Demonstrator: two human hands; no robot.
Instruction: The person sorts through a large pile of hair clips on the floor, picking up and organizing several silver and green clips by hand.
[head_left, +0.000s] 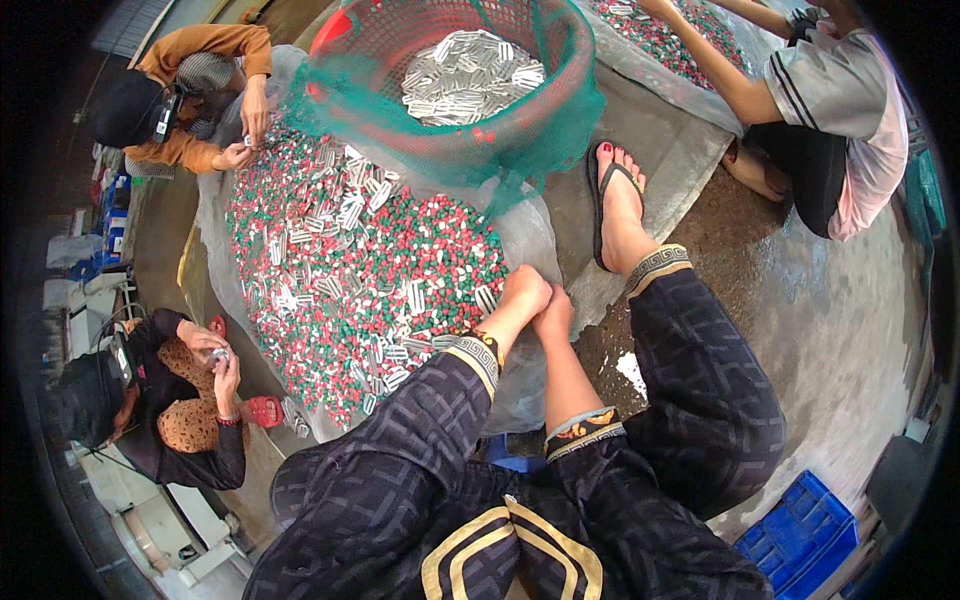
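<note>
My left hand [523, 296] and my right hand [553, 314] are together, touching, at the near right edge of a heap of small pieces. Both have their fingers curled in; whatever they hold is hidden behind them. The heap [440, 250] mixes small red, green and white pieces, too small to name, with silvery-white slotted strips [350, 212] scattered on top. It lies on a pale translucent sheet [528, 215], whose edge passes beside my hands. Beyond stands a large red mesh basket [375, 50] draped in green netting [560, 110], with many silvery slotted pieces [470, 80] inside.
Two people crouch at the left, a brown sleeve [215, 42] and a black sleeve [190, 460], each handling small pieces. A person in a grey-sleeved shirt [835, 85] works at another heap, upper right. My sandalled foot [617, 205] is beside the basket. A blue crate [800, 535] sits lower right.
</note>
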